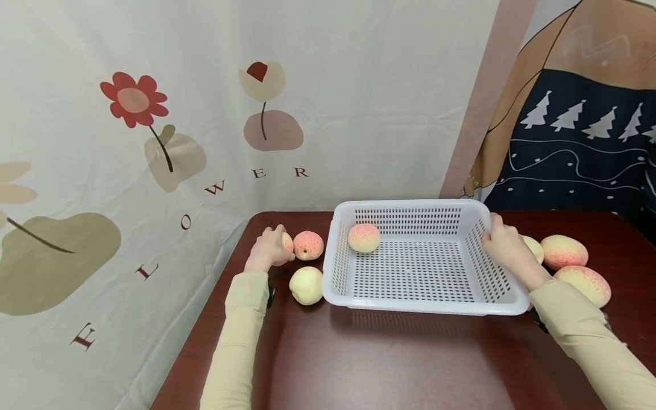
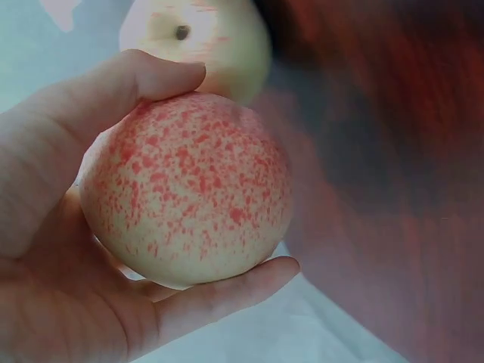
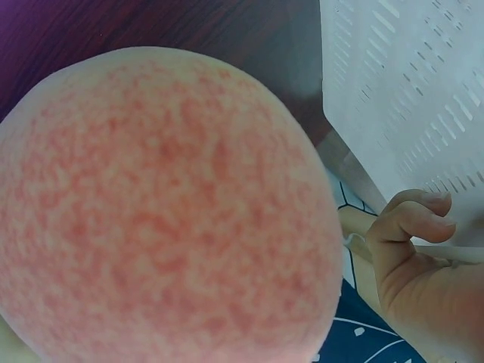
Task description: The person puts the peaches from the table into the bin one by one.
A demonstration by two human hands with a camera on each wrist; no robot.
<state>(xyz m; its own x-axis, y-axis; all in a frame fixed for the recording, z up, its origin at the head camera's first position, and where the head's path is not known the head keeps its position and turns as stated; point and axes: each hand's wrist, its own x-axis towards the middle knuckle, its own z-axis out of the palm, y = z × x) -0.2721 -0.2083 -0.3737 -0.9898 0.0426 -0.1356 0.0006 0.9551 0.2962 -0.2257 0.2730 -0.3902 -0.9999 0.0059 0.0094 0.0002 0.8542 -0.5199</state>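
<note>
At the table's left side my left hand [image 1: 269,249] holds a red-speckled peach [image 2: 185,189], thumb on one side and fingers on the other. Close beside it lie a pinker peach [image 1: 308,245] and a pale yellow peach [image 1: 306,286]. A white plastic basket [image 1: 400,306] with slotted walls stands at the middle, one peach [image 1: 364,237] inside near its left wall. My right hand [image 1: 507,245] grips the basket's right rim, and its fingers curl over the edge in the right wrist view. A large blushed peach [image 3: 166,212] fills much of that view.
To the right of the basket, partly behind my right forearm, sit a red-and-yellow peach [image 1: 565,251], a speckled peach [image 1: 584,285] and a partly hidden yellow one [image 1: 533,248]. The dark red table [image 1: 410,364] backs onto a printed cloth [image 1: 359,114].
</note>
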